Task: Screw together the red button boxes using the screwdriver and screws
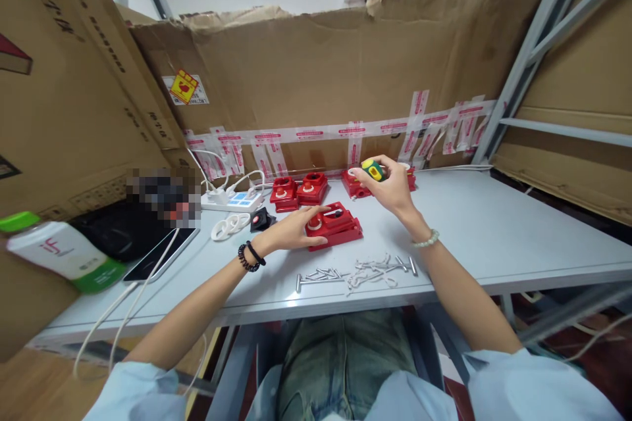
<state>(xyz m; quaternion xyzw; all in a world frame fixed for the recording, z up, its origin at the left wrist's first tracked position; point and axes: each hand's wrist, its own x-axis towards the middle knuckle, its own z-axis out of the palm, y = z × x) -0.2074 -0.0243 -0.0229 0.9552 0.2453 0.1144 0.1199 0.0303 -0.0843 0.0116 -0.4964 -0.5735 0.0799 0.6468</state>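
My left hand (295,226) rests on the left side of a red plastic box (334,225) lying on the grey table (494,230), fingers pressed on its top and edge. My right hand (390,185) is raised just above the table behind that box, fingers closed round a small yellow and green stubby tool (374,170). Three more red boxes (299,191) stand in a row behind, near the cardboard wall; the rightmost one (356,185) is partly hidden by my right hand.
A pile of metal screws and white ties (355,271) lies near the table's front edge. At the left are a white power strip (236,199), a coiled white cable (227,226), a small black part (261,218), a tablet (160,253) and a green-capped bottle (59,248). Cardboard walls (345,79) surround the table.
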